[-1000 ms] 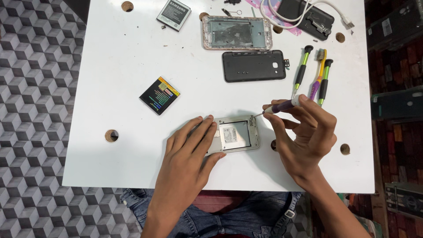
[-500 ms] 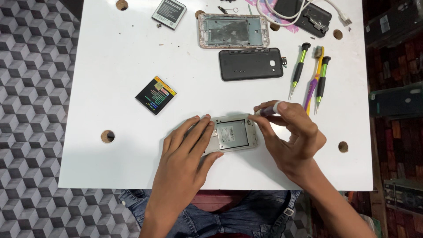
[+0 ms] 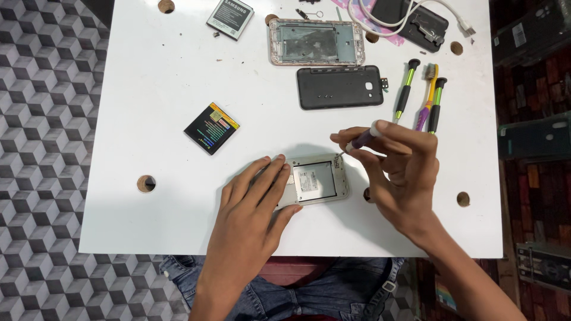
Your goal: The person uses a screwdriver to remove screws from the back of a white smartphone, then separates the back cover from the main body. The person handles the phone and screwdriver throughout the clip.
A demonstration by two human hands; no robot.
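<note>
Both hands busy: left hand [image 3: 256, 199] lies flat on the opened phone [image 3: 314, 181] near the surface's front edge, right hand [image 3: 398, 169] now pinching the purple screwdriver [image 3: 360, 140] down onto its top-right corner screw.

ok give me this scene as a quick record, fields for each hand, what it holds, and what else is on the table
left hand: flat on the opened phone, pinning it to the white table
right hand: fingers pinch a small purple screwdriver, tip at the phone's upper right corner
near phone: black battery with coloured label
far side: grey battery, bare phone frame, black back cover
right side: two green-handled screwdrivers, a brush
</note>
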